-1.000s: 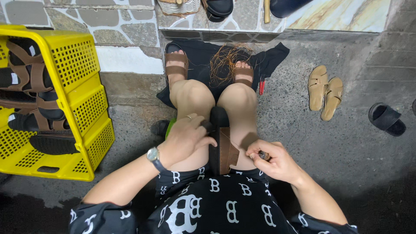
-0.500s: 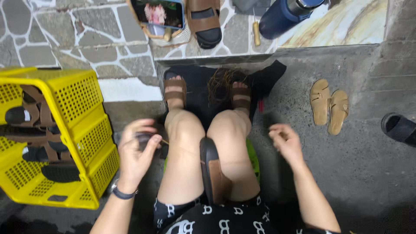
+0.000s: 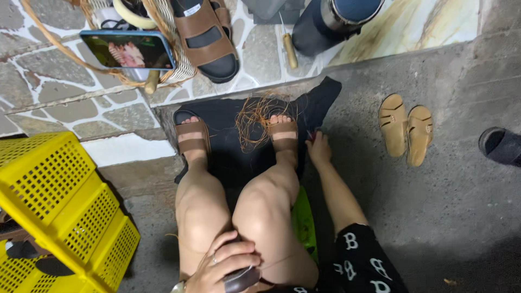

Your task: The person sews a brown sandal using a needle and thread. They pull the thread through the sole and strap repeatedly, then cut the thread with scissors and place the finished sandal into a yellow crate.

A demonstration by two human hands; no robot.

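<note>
Your right hand (image 3: 319, 147) reaches down to the black cloth (image 3: 228, 146) beside your sandal (image 3: 284, 135), grip unclear; your left hand (image 3: 225, 263) clasps a dark sole (image 3: 242, 279) between your knees

Rough grey concrete floor (image 3: 450, 217), matt black cloth (image 3: 228, 157), thin wiry brown thread (image 3: 255, 116), perforated glossy yellow plastic crate (image 3: 59, 211), woven wicker basket (image 3: 179, 70), smooth brown leather-like sandal (image 3: 209, 38), glossy phone screen (image 3: 127, 50), uneven stone paving (image 3: 59, 103)
</note>
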